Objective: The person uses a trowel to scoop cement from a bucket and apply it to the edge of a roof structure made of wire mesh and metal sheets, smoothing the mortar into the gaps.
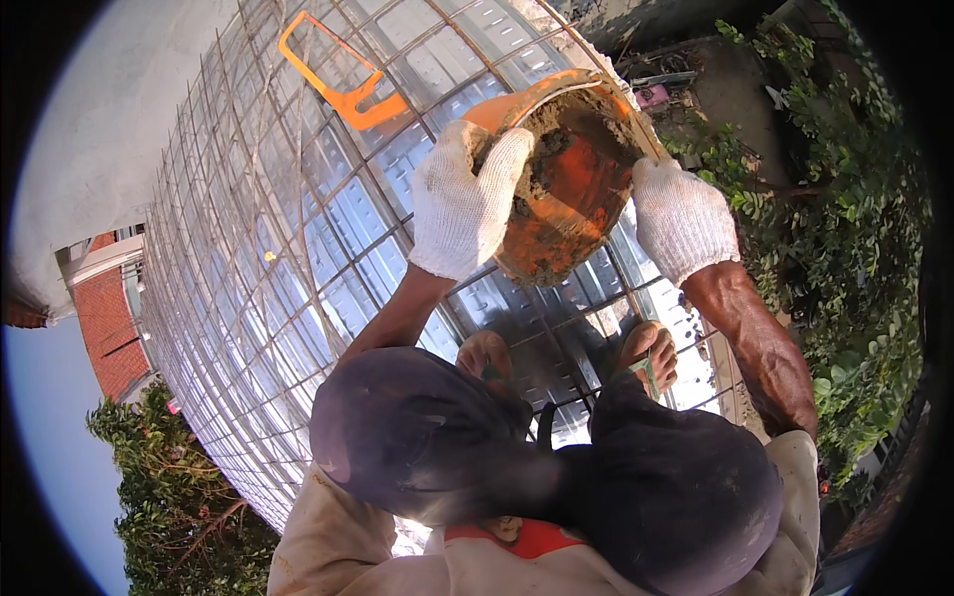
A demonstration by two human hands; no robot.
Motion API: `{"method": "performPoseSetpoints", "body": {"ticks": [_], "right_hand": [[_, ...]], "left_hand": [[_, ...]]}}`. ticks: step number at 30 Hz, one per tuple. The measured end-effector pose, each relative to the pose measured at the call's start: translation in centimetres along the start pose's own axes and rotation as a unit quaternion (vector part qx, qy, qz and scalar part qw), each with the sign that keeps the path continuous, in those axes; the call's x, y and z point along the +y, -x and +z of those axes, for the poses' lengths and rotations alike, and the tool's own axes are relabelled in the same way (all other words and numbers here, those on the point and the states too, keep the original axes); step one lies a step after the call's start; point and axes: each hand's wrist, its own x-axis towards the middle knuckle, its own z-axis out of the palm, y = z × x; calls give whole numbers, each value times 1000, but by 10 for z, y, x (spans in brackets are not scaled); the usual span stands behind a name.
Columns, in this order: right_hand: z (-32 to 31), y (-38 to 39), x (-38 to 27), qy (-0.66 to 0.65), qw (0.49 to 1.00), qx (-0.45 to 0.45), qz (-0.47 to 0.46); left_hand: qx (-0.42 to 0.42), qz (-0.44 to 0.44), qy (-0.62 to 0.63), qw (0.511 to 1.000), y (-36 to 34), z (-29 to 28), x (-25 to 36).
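Note:
Both my hands wear white knit gloves. Between them is an orange bucket, tilted so that its inside shows, with grey-brown mortar crusted along its rim and wall. My left hand is closed on the bucket's left side, thumb toward the mouth and fingers partly hidden behind it. My right hand grips the rim on the right, its fingers curled over the edge. Below the bucket, a grid of steel reinforcing bars lies over shiny ribbed metal decking.
An orange hacksaw rests on the bars, left of and beyond the bucket. My feet in sandals stand on the decking near my knees. The deck's right edge drops toward leafy plants below. A pale wall rises at left.

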Motion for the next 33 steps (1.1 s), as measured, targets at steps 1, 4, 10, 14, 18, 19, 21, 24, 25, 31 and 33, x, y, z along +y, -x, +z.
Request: {"method": "performPoseSetpoints", "body": {"ticks": [1,4,10,14,18,19,21,24,25,31,33], "right_hand": [[2,-4,-3,2,1000,-21,-6],[-3,-4,0,29,991,-93,-93],[31,5,-16,-157,966,-155,-137],[46,12,-30,-295,939,-140,-112],[43,29,-54,-230,964,-86,-97],[39,31,-57,-188,976,-69,-86],[26,29,-48,-137,987,-6,-81],[21,15,-27,-58,995,78,-10],[22,8,-23,-50,996,70,-16],[50,10,-30,-49,989,-11,-139],[51,14,-24,-47,984,-19,-173]], "left_hand": [[2,-7,8,1000,2,-2,-3],[8,-15,37,999,5,-8,-12],[-61,-8,50,997,15,-14,-2],[40,48,58,996,10,-6,-26],[69,-21,42,997,7,-12,-31],[72,-26,44,996,5,-14,-33],[82,-36,48,995,2,-19,-41],[62,-65,72,993,5,-24,-43],[49,-69,78,993,5,-24,-41],[6,-34,57,998,11,-20,-31],[21,-33,54,998,11,-19,-32]]}}
